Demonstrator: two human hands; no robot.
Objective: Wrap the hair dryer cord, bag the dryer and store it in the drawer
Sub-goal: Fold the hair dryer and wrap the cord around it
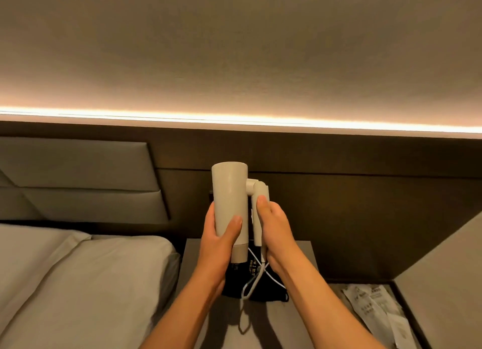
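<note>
I hold a cream hair dryer [229, 192] upright above the nightstand [287, 317]. My left hand [221, 236] grips the barrel from the left. My right hand [273, 223] is closed around the handle [258, 200], which is folded down alongside the barrel. The white cord [254, 281] hangs loose from the handle's lower end in loops. Beneath it a black bag [271, 294] with printed text lies flat on the nightstand, partly hidden by my forearms. No drawer is visible.
A bed with grey sheets [78, 283] lies at the left, with a padded headboard [78, 176] behind it. Paper packets [375, 309] sit in a recess at the right. A raised ledge [443, 283] borders the right side.
</note>
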